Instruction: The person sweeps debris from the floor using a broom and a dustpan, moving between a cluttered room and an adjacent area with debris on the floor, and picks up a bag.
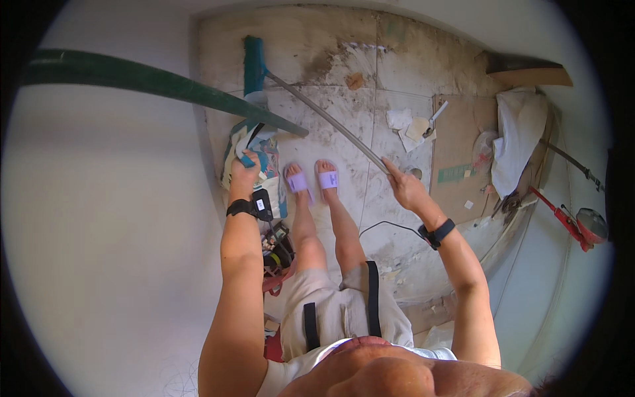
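My right hand (411,191) is closed around the grey handle of a push broom (325,116). The broom's teal bristle head (254,62) lies by the wall at the far left of the floor. My left hand (245,166) grips the upper edge of a printed woven sack (268,171), which stands beside my left foot with its top folded over. What the sack holds is hidden. A thick green pole (163,92) slants in from the left, and its lower end comes down just beyond the sack.
Paper scraps (414,129) lie on the stained floor, right of the broom handle. Flattened cardboard (461,173) and a white sheet (516,144) are farther right, near a red tool (563,218). A basket of items (275,253) stands by my left leg.
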A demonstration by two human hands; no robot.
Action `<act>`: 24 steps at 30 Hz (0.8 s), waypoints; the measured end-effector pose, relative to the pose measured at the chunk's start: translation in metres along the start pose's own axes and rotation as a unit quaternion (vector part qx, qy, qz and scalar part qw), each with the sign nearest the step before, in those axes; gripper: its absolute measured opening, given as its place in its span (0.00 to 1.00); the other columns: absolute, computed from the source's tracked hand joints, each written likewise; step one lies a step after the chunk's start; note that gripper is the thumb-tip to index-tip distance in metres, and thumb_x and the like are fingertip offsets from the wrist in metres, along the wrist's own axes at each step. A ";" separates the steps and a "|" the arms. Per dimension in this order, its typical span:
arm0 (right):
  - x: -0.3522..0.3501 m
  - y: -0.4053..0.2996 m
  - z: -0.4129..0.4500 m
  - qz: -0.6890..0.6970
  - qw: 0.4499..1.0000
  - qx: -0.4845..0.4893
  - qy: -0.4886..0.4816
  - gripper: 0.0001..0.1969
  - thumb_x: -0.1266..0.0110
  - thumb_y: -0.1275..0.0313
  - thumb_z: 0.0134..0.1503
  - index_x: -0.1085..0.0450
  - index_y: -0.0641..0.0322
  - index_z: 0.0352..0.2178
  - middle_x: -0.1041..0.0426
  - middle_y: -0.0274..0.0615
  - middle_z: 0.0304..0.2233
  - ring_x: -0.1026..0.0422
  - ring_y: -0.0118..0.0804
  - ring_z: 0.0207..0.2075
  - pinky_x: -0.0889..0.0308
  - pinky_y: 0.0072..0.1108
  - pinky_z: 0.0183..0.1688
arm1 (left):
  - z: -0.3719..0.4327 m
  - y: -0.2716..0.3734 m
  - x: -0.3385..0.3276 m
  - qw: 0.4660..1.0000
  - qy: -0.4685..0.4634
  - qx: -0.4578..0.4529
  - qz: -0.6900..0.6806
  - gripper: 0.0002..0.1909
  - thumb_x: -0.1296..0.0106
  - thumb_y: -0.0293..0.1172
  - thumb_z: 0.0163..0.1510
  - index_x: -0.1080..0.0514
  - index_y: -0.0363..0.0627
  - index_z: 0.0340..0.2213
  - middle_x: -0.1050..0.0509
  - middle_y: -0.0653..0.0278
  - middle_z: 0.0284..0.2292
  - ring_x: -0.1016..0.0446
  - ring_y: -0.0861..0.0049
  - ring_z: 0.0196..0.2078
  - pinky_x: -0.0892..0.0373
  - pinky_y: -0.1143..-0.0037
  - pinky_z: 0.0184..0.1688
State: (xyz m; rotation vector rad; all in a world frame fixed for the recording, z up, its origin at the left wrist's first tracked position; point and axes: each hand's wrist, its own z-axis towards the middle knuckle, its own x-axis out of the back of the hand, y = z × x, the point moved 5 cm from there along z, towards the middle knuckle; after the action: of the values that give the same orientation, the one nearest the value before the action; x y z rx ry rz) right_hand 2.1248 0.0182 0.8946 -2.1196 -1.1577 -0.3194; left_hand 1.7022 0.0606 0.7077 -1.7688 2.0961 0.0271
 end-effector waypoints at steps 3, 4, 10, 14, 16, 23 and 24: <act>-0.004 0.039 -0.046 0.038 0.998 -0.018 0.050 0.22 0.59 0.69 0.57 0.45 0.49 0.54 0.31 0.64 0.30 0.32 0.63 0.33 0.37 0.40 0.35 | 0.008 0.021 0.006 1.000 0.025 -0.003 -0.008 0.05 0.64 0.27 0.53 0.38 0.43 0.25 0.42 0.72 0.18 0.41 0.84 0.17 0.43 0.85 0.20; -0.006 0.047 -0.065 0.045 0.997 -0.059 0.037 0.22 0.59 0.69 0.57 0.45 0.49 0.54 0.31 0.64 0.31 0.33 0.63 0.34 0.37 0.40 0.36 | 0.010 0.032 0.008 0.999 0.045 -0.006 -0.008 0.05 0.63 0.27 0.53 0.38 0.43 0.25 0.42 0.72 0.17 0.42 0.84 0.17 0.44 0.85 0.19; -0.035 0.097 -0.229 0.013 0.972 -0.236 0.021 0.22 0.59 0.67 0.57 0.45 0.46 0.54 0.32 0.64 0.35 0.33 0.63 0.38 0.37 0.41 0.40 | 0.017 0.051 0.010 0.997 0.069 0.014 -0.016 0.05 0.63 0.26 0.53 0.38 0.44 0.24 0.43 0.73 0.16 0.42 0.85 0.16 0.45 0.86 0.18; -0.035 0.083 -0.310 -0.021 0.924 -0.382 -0.005 0.22 0.58 0.65 0.56 0.44 0.44 0.54 0.31 0.64 0.32 0.32 0.62 0.36 0.37 0.42 0.39 | 0.018 0.027 0.010 0.991 0.124 -0.031 0.050 0.06 0.63 0.27 0.53 0.39 0.44 0.23 0.44 0.74 0.15 0.44 0.85 0.16 0.46 0.85 0.18; -0.024 0.055 -0.314 -0.031 0.920 -0.392 0.001 0.22 0.58 0.66 0.56 0.44 0.44 0.54 0.31 0.63 0.29 0.32 0.62 0.34 0.36 0.42 0.37 | 0.017 0.055 0.020 0.996 0.070 -0.001 0.064 0.07 0.62 0.30 0.53 0.39 0.45 0.23 0.42 0.73 0.16 0.43 0.85 0.16 0.47 0.85 0.18; -0.033 0.017 -0.307 0.037 0.924 -0.376 0.064 0.22 0.57 0.70 0.55 0.42 0.46 0.53 0.33 0.62 0.22 0.31 0.60 0.28 0.37 0.39 0.32 | 0.035 0.111 0.034 0.995 0.037 -0.034 0.081 0.07 0.62 0.33 0.52 0.37 0.46 0.24 0.37 0.72 0.19 0.40 0.83 0.18 0.42 0.84 0.18; -0.036 0.013 -0.297 0.060 0.928 -0.361 0.075 0.22 0.57 0.70 0.55 0.42 0.47 0.53 0.33 0.62 0.22 0.31 0.60 0.28 0.37 0.39 0.31 | 0.037 0.115 0.031 0.997 0.036 -0.041 0.061 0.07 0.63 0.32 0.53 0.37 0.47 0.24 0.37 0.71 0.19 0.39 0.83 0.19 0.41 0.83 0.19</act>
State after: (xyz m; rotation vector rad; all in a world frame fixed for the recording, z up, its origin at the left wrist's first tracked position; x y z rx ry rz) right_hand 2.1463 -0.2095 1.0876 -2.7124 -0.8880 -0.9524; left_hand 1.5993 0.0642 0.6368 -1.7083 2.2827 0.0853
